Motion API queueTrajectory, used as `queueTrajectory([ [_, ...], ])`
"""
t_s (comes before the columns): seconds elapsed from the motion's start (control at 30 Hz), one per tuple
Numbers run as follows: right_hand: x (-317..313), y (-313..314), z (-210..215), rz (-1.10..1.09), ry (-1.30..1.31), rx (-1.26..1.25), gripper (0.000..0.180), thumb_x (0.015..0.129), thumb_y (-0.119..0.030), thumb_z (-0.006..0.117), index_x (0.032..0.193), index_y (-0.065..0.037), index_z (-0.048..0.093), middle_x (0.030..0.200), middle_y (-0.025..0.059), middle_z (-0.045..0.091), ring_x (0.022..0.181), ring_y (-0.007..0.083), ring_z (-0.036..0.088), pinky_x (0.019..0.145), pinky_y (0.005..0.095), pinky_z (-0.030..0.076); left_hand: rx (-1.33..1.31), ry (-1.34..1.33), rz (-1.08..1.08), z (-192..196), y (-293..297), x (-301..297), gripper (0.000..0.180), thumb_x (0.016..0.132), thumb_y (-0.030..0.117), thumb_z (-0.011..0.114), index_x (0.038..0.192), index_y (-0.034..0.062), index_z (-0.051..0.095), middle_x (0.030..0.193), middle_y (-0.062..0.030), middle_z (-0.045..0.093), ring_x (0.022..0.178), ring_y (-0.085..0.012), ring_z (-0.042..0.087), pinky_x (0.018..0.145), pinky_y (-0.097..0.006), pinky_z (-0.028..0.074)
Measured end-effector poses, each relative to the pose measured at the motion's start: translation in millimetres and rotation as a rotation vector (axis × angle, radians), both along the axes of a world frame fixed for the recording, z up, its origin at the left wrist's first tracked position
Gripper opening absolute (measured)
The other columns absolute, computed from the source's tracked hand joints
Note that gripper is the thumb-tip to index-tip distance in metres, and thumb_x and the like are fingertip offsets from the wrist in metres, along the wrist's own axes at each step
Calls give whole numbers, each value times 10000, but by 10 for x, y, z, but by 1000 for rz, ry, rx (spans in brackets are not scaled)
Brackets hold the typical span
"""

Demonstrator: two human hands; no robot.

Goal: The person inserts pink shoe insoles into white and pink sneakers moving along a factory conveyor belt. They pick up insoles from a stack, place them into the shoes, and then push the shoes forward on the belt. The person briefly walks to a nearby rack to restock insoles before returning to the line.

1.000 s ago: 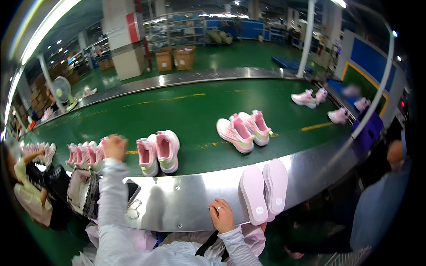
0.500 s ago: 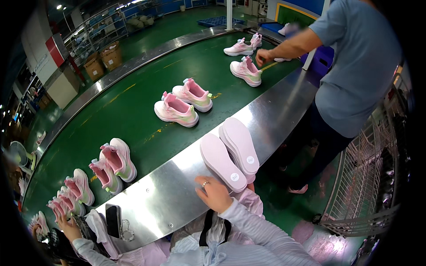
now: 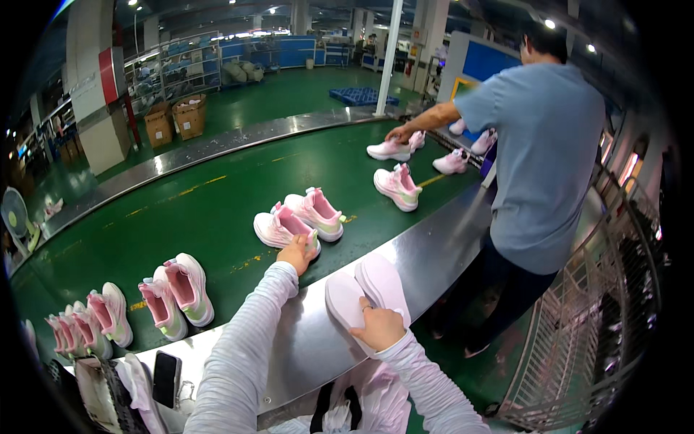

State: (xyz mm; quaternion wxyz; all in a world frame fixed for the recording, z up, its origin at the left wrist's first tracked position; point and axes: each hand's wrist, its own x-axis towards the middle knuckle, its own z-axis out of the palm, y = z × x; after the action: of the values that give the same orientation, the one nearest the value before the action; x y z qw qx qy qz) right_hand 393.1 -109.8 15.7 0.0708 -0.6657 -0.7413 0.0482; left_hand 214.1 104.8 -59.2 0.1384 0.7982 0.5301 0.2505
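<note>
My left hand (image 3: 298,253) reaches over the green belt, its fingers closed at the heel of a pink-and-white sneaker (image 3: 272,228). A matching sneaker (image 3: 312,214) stands right behind it. On the metal edge lie two thick pale pink shoe soles, bottoms up, side by side: a left sole (image 3: 343,293) and a right sole (image 3: 387,278). My right hand (image 3: 379,329) grips the near end of the left sole, fingers curled at the gap between the two. Whether uppers are attached beneath these soles is hidden.
Sneaker pairs (image 3: 184,289) line the green belt (image 3: 217,210) to the left. A phone (image 3: 166,378) and an open bag (image 3: 94,394) lie near left. At far right a person (image 3: 542,159) touches a sneaker (image 3: 389,150); a wire cart (image 3: 557,362) stands behind.
My left hand has moved from the far-left shoes to the middle sneaker's heel. My right hand has gone from the metal edge onto the left sole. The co-worker's hand has reached a far sneaker.
</note>
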Motion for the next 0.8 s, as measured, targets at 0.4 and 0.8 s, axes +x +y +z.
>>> queueTrajectory([
  [0.4, -238, 237, 565, 213, 117, 306, 157, 712, -211, 583, 828, -105, 576, 718, 112, 558, 576, 291, 578, 525, 356, 472, -230, -231, -261, 492, -410, -1201, 192, 741, 164, 537, 868, 36, 601, 896, -124, 559, 784, -285, 551, 734, -353, 436],
  [0.8, -1520, 1419, 636, 477, -442, 377, 63, 662, -129, 570, 676, -102, 625, 605, 67, 604, 616, 203, 624, 492, 301, 482, -140, -429, 282, -123, 350, -1316, 325, 792, 357, 508, 986, 110, 593, 858, -206, 599, 802, -361, 578, 725, -400, 450],
])
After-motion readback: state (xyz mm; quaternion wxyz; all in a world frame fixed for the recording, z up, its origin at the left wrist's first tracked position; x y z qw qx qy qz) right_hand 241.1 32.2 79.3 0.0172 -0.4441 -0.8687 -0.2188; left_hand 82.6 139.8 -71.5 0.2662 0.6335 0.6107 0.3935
